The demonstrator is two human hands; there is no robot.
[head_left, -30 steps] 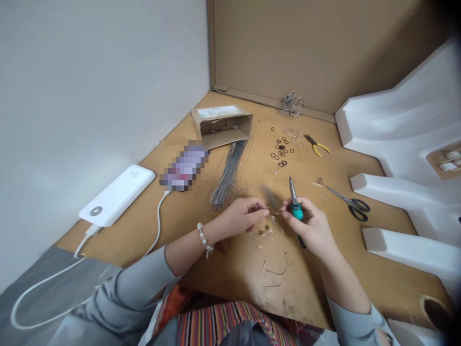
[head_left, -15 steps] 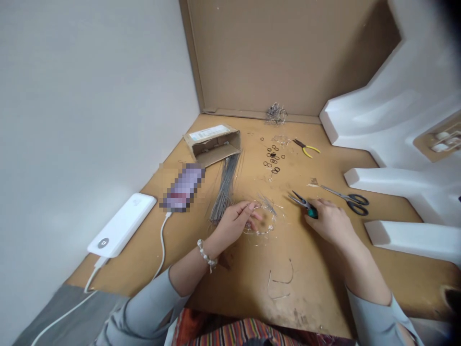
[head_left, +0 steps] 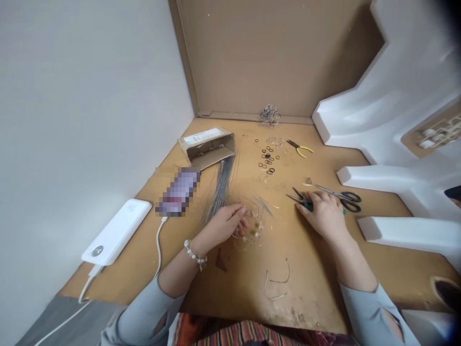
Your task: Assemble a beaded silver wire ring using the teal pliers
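My left hand (head_left: 228, 221) pinches a thin wire ring strung with clear beads (head_left: 257, 233) between thumb and fingers, just above the table. Under and around the ring lie fine loose wires. My right hand (head_left: 322, 214) is curled over a pair of green-handled pliers (head_left: 301, 198), low on the tabletop. The jaws point left and stand apart; most of the handles are hidden under the palm, with a green tip showing at the right. Short cut wires (head_left: 265, 205) lie between my hands.
Past my left hand, a wire bundle (head_left: 220, 187) sticks out of a cardboard box (head_left: 228, 146). Several black rings (head_left: 267, 156), yellow-handled pliers (head_left: 300, 149) and scissors (head_left: 347, 197) lie beyond. A phone (head_left: 180, 192) and white power bank (head_left: 117, 230) are left. Bent wires (head_left: 277, 281) lie in front.
The pliers have turned and come down flatter to the table, with my right hand now spread over their handles. My left hand keeps the beaded ring. The whole view has shifted slightly.
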